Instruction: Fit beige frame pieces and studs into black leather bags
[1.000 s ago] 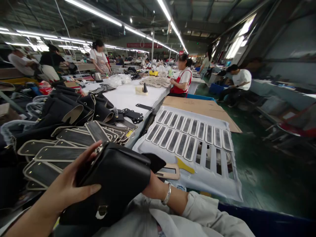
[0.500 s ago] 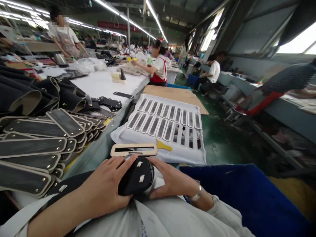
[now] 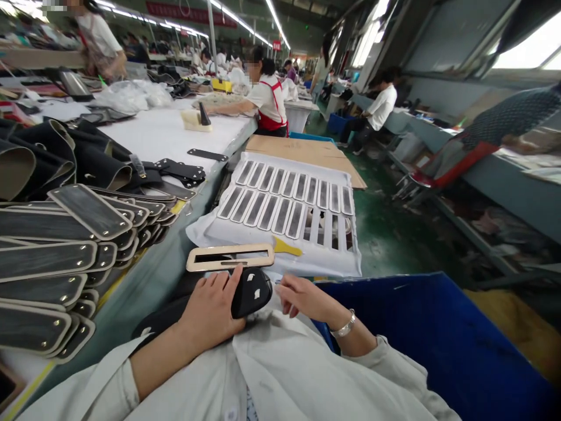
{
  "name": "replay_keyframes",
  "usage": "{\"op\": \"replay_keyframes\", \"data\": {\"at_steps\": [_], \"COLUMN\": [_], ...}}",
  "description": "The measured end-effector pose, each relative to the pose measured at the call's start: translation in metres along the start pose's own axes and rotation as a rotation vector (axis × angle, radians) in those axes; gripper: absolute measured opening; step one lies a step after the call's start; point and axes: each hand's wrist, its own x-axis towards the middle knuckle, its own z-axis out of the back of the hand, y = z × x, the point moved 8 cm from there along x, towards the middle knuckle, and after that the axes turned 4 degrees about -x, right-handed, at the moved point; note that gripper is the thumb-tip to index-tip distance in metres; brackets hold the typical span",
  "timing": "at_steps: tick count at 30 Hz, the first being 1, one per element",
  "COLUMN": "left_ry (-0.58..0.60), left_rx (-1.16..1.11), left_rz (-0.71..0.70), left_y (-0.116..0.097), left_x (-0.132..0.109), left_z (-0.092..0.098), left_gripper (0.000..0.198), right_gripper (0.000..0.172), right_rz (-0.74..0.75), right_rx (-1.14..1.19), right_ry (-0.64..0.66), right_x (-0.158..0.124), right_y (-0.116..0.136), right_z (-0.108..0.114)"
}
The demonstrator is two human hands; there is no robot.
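Note:
A long black strip [image 3: 248, 298] with a rounded end and small white marks lies across my lap. My left hand [image 3: 213, 304] grips it near that end, fingers over the top and thumb along the near side. Just right of the tip is my right hand [image 3: 302, 297], its fingers curled and pressed together; what they pinch, if anything, is hidden. Beyond the strip lies a pale oblong frame [image 3: 230, 257] with a long slot. A yellow flat tool [image 3: 287, 247] rests beside it on a white-covered board [image 3: 263, 238] bearing rows of dark, pale-edged pieces.
Stacked dark strips with pale edges [image 3: 48, 254] cover the table's left side, with black curled pieces [image 3: 52, 155] behind. A blue bin [image 3: 421, 327] stands at my right. A co-worker in a red apron [image 3: 272, 105] works farther along the table.
My right hand has drawn its fingers in from a spread hold around the black strip's end and now sits beside the tip. My left hand stays on the strip. The view has shifted slightly.

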Motion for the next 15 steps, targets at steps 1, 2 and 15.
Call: {"op": "replay_keyframes", "data": {"at_steps": [1,2,15], "left_ry": [-0.006,-0.004,0.348], "left_rx": [0.008,0.015,-0.555], "left_rz": [0.009,0.018,-0.124], "left_y": [-0.001,0.000,0.036], "left_x": [0.002,0.004,0.064], "left_z": [-0.004,-0.008,-0.056], "left_gripper": [0.084,0.084,0.044], "right_gripper": [0.027,0.029,0.039], "right_rz": [-0.040,-0.059,-0.117], "right_rx": [0.104,0.171,-0.129], "right_ry": [0.078,0.126,-0.137], "right_x": [0.003,0.006,0.046], "right_y": [-0.004,-0.007,-0.052], "right_z": [-0.011,-0.020,-0.043]}}
